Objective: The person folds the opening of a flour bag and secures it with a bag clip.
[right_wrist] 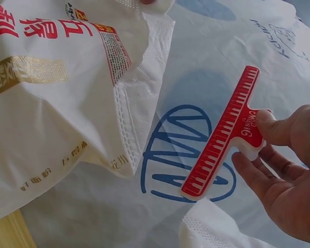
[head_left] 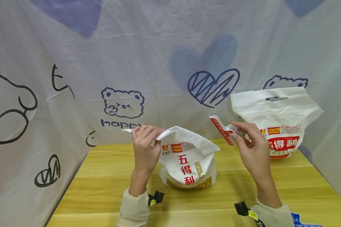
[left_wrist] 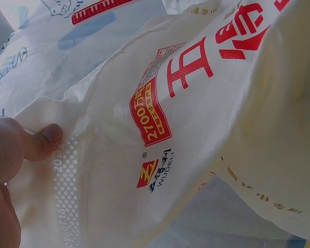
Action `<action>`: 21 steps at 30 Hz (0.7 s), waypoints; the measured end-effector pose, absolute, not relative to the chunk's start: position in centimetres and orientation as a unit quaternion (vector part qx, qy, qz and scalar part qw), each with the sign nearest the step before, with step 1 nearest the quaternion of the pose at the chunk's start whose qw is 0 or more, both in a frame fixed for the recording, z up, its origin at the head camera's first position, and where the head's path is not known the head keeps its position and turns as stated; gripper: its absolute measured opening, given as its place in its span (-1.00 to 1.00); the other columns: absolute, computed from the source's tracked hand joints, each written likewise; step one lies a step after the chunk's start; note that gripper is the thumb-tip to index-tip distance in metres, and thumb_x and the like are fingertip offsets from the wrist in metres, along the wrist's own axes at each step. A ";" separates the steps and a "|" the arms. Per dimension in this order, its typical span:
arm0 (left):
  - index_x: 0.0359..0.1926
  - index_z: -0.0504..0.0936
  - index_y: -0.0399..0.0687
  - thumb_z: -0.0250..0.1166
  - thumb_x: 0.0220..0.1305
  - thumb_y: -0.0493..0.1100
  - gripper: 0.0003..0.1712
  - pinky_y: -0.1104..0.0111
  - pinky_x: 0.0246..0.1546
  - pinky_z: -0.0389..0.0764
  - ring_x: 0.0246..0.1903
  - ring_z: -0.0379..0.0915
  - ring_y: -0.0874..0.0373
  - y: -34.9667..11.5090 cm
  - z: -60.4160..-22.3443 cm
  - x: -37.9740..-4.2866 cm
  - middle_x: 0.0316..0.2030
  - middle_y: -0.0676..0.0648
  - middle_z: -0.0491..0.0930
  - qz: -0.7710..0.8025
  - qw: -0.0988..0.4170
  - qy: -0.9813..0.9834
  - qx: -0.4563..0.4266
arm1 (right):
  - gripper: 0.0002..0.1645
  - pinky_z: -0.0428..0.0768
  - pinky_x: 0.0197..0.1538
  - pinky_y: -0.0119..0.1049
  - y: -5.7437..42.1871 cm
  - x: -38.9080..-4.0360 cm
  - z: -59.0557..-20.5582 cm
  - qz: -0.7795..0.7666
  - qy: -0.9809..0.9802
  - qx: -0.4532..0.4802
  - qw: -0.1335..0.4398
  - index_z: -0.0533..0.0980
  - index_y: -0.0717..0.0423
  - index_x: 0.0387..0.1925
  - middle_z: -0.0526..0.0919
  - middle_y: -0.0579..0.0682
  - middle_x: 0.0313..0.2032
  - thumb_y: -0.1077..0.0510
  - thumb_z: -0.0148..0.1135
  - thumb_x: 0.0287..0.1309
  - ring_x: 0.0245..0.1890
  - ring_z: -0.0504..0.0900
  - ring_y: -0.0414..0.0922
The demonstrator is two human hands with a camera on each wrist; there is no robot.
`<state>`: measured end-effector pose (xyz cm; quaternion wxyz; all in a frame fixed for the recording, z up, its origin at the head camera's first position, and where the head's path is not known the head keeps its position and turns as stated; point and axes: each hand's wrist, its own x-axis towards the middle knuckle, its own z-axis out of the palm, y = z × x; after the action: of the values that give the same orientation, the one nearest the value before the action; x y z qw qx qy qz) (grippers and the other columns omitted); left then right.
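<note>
The white woven flour bag with red lettering and a gold lower band (head_left: 174, 171) stands upright on the yellow wood-grain table (head_left: 102, 176), in front of the left hand (head_left: 145, 138). Its lower body bulges; the contents are hidden inside. The upper part is flattened, and its top edge slants down toward the right corner. A dotted strip runs just below this edge.

The left hand is clamped on the top left part of the bag, with the thumb on the printed front, beside the dotted strip.

The right hand (head_left: 254, 148) pinches the rear tab of the long red-and-white clip with a piano-key pattern (head_left: 223, 130) between thumb and fingers. The clip is raised above the table, tilted, to the right of the flour bag and apart from it.

A second white bag with a red printed panel and a slotted carry handle (head_left: 272, 113) stands upright at the rear right, partly behind the right hand. Its body is rounded and its contents are hidden.

A blue flat object (head_left: 304, 222) lies at the lower right, partly covered by the beige right sleeve (head_left: 274, 216). Pale printed fabric (head_left: 150, 72) hangs behind the table.
</note>
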<state>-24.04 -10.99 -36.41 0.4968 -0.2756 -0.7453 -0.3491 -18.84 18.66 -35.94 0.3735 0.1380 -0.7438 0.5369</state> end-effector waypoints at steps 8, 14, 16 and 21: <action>-0.31 0.78 -0.12 0.35 0.02 -0.57 -0.68 0.01 0.12 0.27 -0.25 0.53 0.01 -11.0 -36.4 -24.0 -0.36 -0.06 0.73 -0.350 0.494 -0.748 -0.273 | -0.56 0.61 0.01 -0.47 18.3 -19.1 -36.1 0.553 -0.735 0.142 0.367 0.62 0.29 0.10 0.64 0.13 0.03 0.51 0.31 0.18 -0.05 0.61 -0.14; -0.31 0.78 -0.12 0.36 0.02 -0.57 -0.69 0.00 0.12 0.27 -0.25 0.53 0.01 -11.0 -36.3 -23.9 -0.36 -0.06 0.73 -0.351 0.494 -0.747 -0.272 | -0.60 0.61 0.02 -0.47 18.0 -19.2 -36.2 0.546 -0.737 0.133 0.375 0.63 0.32 0.07 0.70 0.15 0.02 0.51 0.32 0.18 -0.02 0.67 -0.24; -0.31 0.78 -0.12 0.37 0.01 -0.57 -0.69 0.00 0.11 0.27 -0.25 0.53 0.01 -10.9 -36.3 -23.9 -0.36 -0.06 0.73 -0.351 0.496 -0.746 -0.273 | -0.60 0.61 0.01 -0.48 18.0 -19.3 -36.3 0.541 -0.739 0.130 0.379 0.63 0.34 0.06 0.71 0.16 0.01 0.51 0.33 0.17 -0.02 0.67 -0.27; -0.31 0.78 -0.13 0.37 0.01 -0.57 -0.69 0.00 0.12 0.27 -0.25 0.53 0.00 -10.9 -36.3 -23.8 -0.36 -0.06 0.73 -0.350 0.496 -0.746 -0.274 | -0.59 0.62 0.00 -0.47 17.8 -19.3 -36.3 0.542 -0.733 0.136 0.387 0.64 0.34 0.04 0.71 0.19 -0.02 0.54 0.34 0.13 -0.05 0.67 -0.24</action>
<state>-23.81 -10.92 -36.33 0.4955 -0.2741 -0.7461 -0.3502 -19.30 17.83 -36.34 0.3870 0.1359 -0.7333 0.5422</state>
